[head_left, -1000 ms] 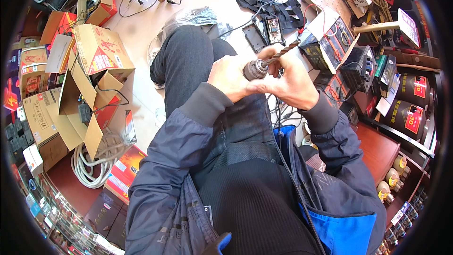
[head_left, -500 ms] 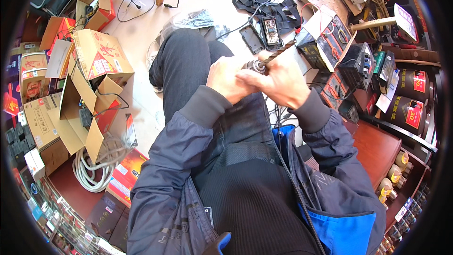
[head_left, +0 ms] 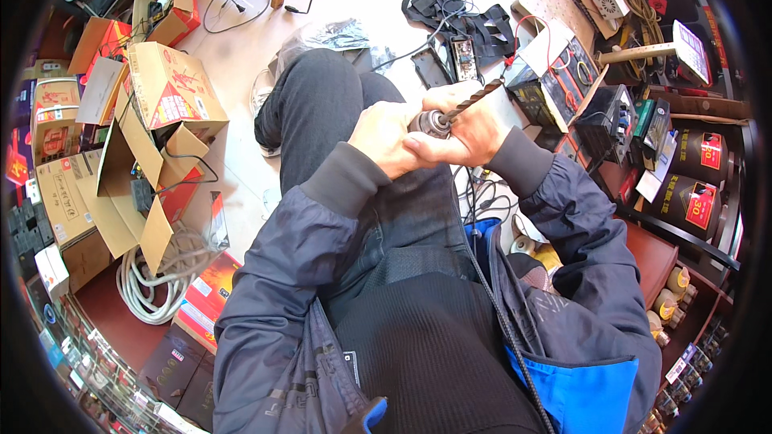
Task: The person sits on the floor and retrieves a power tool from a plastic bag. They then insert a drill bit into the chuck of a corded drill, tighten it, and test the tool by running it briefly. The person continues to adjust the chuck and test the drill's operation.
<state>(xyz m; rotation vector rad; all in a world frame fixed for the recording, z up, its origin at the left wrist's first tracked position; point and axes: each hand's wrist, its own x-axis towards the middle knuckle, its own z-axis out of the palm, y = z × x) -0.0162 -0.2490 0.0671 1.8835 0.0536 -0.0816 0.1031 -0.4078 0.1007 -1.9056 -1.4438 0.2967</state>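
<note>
A metal drill chuck (head_left: 431, 122) sits between my hands over my knees, with a long dark spiral drill bit (head_left: 476, 101) sticking out of it to the upper right. My left hand (head_left: 384, 138) is closed around the chuck's left side. Against its right side lies my right hand (head_left: 470, 143), its thumb pressed below the chuck and its fingers bent behind the bit. Whatever is behind the chuck is hidden by my hands.
Opened cardboard boxes (head_left: 173, 92) and a coil of pale cable (head_left: 153, 285) crowd the left. Ahead on the floor lie black straps (head_left: 458, 16) and an opened device with a circuit board (head_left: 464, 59). Batteries with red clip leads (head_left: 555, 84) stand at the right.
My right hand has rotated around the chuck, so its fingers now sit behind the bit and more of the chuck and bit shows. My left hand keeps its grip. The view shifts slightly.
</note>
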